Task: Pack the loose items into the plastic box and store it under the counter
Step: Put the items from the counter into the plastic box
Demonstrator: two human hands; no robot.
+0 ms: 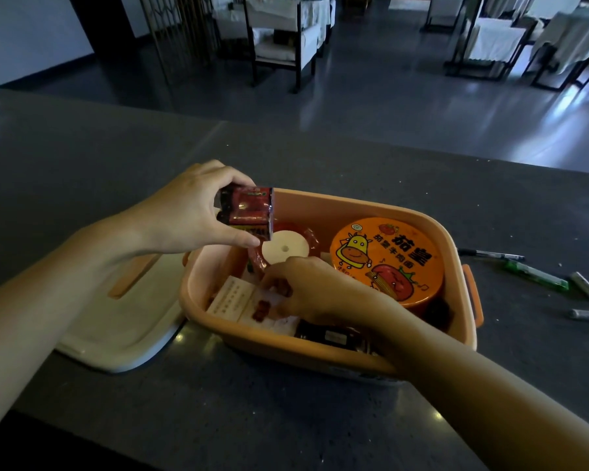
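My left hand pinches red packet just above orange plastic box left rim, box on tabletop. Right hand reaches down inside, fingers curled over white sachets; can't tell if gripping.

noodle bowl fills box's right

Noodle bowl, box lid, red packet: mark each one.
Noodle bowl (pixel 386 260): head view, centre of its printed orange top.
Box lid (pixel 116 321): head view, its flat white face.
Red packet (pixel 249 209): head view, its glossy front face.
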